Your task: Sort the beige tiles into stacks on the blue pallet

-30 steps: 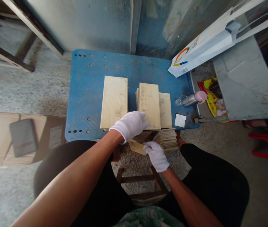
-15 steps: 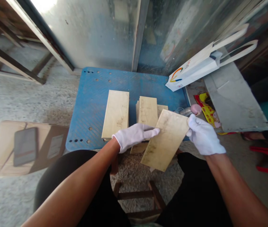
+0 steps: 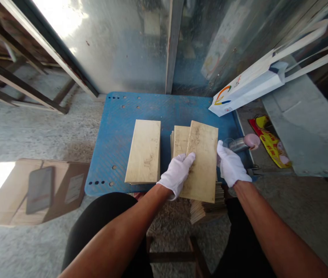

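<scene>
A thin pale rectangular board (image 3: 203, 166) with dark smudges is tilted over the front edge of the blue table. My left hand (image 3: 178, 173), in a white glove, grips its left edge with the thumb on top. Just beside the board's right edge is my gloved right hand (image 3: 233, 164), fingers apart; some fingertips are hidden. Behind the held board, a stack of similar boards (image 3: 181, 136) is partly covered. A second stack (image 3: 143, 150) lies to the left on the table. Below the table's front edge, more stacked boards (image 3: 207, 210) show between my legs.
The blue table (image 3: 109, 135) stands against a metal-framed panel. A white paper bag (image 3: 247, 90) leans at its back right. A clear bottle with a pink cap (image 3: 251, 141) lies at the right edge. On the left, a cardboard box (image 3: 74, 185) carries a phone (image 3: 39, 190).
The held board has turned more upright and moved up over the right stack. My left hand has closed on its left edge, while my right hand has let go of its right corner.
</scene>
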